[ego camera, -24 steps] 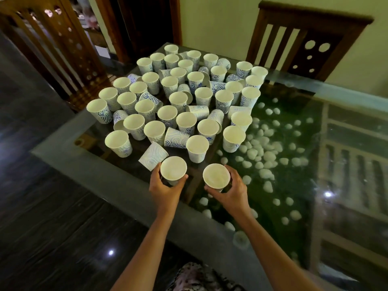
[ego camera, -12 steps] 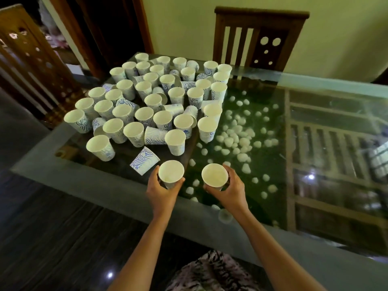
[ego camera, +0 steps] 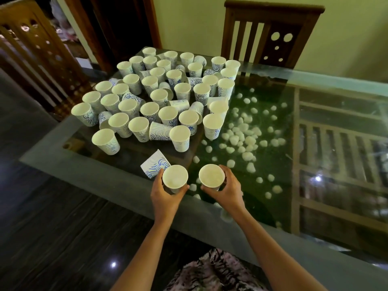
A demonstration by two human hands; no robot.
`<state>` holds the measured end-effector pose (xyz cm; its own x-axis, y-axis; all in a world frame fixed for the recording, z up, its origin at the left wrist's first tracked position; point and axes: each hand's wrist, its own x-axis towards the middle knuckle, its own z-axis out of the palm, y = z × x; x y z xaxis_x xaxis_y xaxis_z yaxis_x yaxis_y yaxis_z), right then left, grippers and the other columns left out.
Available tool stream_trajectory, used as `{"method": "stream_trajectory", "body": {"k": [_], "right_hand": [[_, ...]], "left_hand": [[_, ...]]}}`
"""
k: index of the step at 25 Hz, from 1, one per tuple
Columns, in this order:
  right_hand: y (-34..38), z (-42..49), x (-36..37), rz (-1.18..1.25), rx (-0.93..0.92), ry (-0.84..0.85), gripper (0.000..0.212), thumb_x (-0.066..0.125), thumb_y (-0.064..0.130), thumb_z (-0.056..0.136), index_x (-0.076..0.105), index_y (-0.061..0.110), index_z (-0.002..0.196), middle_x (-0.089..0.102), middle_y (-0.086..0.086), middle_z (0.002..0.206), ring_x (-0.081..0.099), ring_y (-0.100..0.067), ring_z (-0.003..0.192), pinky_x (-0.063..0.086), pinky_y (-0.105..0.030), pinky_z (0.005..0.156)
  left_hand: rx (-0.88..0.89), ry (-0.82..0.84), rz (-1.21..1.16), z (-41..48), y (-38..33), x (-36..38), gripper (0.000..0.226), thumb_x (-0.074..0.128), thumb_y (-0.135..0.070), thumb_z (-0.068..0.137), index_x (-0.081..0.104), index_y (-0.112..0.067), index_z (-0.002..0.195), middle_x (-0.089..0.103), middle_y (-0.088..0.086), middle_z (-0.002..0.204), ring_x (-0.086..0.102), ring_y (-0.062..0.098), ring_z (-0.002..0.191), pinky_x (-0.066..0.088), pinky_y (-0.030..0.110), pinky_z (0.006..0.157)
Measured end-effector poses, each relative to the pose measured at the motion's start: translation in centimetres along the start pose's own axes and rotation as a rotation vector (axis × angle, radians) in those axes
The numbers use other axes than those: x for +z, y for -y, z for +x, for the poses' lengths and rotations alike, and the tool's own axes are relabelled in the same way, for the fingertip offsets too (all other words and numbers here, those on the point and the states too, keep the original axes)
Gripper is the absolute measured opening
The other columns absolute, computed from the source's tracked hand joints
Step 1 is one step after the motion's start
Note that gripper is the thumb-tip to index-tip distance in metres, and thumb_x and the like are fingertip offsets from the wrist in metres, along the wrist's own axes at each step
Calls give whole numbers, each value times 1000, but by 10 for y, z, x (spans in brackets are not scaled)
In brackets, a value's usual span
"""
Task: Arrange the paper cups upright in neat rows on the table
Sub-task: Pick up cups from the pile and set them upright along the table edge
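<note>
Head view. The left grip point(ego camera: 165, 196) was wrapped round the wall of the left cup point(ego camera: 174, 177), thumb on one side and fingers on the other. The right grip point(ego camera: 227, 192) held the right cup point(ego camera: 211, 176) in the same way. Both cups were upright, mouths up, side by side with a gap between them, near the front edge of the glass surface point(ego camera: 105, 171). Whether their bases touched the glass could not be told. Holding each cup by the wall, below the rim, probably kept the thin paper from buckling and the mouth level. The spot, well apart from the cluster point(ego camera: 159, 97) at the far left corner, suggested the start of a fresh row on open glass. Within the cluster most cups stood upright but unevenly spaced, and several lay on their sides between them. A tipped cup point(ego camera: 154, 165) lay just beside the left grip. White pebbles point(ego camera: 241, 135) showed beneath the glass, and a chair point(ego camera: 270, 32) stood behind.
</note>
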<state>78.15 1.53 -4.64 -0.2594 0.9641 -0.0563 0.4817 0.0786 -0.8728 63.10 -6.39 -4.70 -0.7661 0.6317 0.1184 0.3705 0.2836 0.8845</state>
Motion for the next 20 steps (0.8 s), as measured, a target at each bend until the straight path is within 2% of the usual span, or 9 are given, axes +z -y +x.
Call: {"method": "stream_trajectory", "body": {"k": [2,6,8,10,12,14,16,20], "right_hand": [[3,3,3,-3,-14,9,84,86,33,59,45,14,130,53,-1,127,48,-13,117,41,-25,95],[8,11,15,0,-34,52,83,87,32,58,46,16,129,54,-1,128,49,-16,118,44,-36,99],[11,16,20,4,-33,87,83,87,31,58,46,18,129,53,1,129,49,-14,118,44,-36,99],[13,20,23,11,-48,105,83,88,29,57,46,17,128,54,0,128,50,-15,117,43,-29,96],[15,25,27,9,-68,115,82,88,28,57,47,16,127,55,-1,127,51,-15,116,40,-24,93],[16,30,28,7,-81,129,81,88,28,58,47,16,127,54,-1,127,50,-15,116,40,-23,92],[18,34,30,5,-92,141,81,87,28,58,47,17,127,55,0,127,50,-13,116,41,-25,93],[18,38,30,-9,-121,143,81,87,30,58,47,17,127,55,2,126,50,-10,113,42,-26,93]], "left_hand": [[54,22,34,0,-1,-5,88,89,-24,52,49,-4,128,55,10,129,50,17,118,44,38,99],[66,4,-38,9,-6,-22,73,75,-40,70,48,-6,130,52,1,125,49,8,114,41,18,93],[87,-32,15,26,-9,-31,54,65,-27,84,48,-4,129,52,6,126,49,10,114,36,6,91],[93,10,200,51,-10,-39,47,58,-10,89,44,-6,133,49,12,133,45,17,124,34,12,98],[37,176,389,77,-9,-43,59,58,-3,87,34,-11,140,39,10,143,34,21,134,30,27,106],[1,359,516,98,-6,-41,73,63,-3,82,26,-12,144,33,10,147,28,23,137,27,33,109],[-9,473,575,110,0,-34,83,70,-8,78,22,-12,146,33,10,147,30,24,136,28,36,110],[-11,508,625,116,7,-23,84,73,-17,77,24,-11,145,37,13,143,35,27,132,33,38,108]]}}
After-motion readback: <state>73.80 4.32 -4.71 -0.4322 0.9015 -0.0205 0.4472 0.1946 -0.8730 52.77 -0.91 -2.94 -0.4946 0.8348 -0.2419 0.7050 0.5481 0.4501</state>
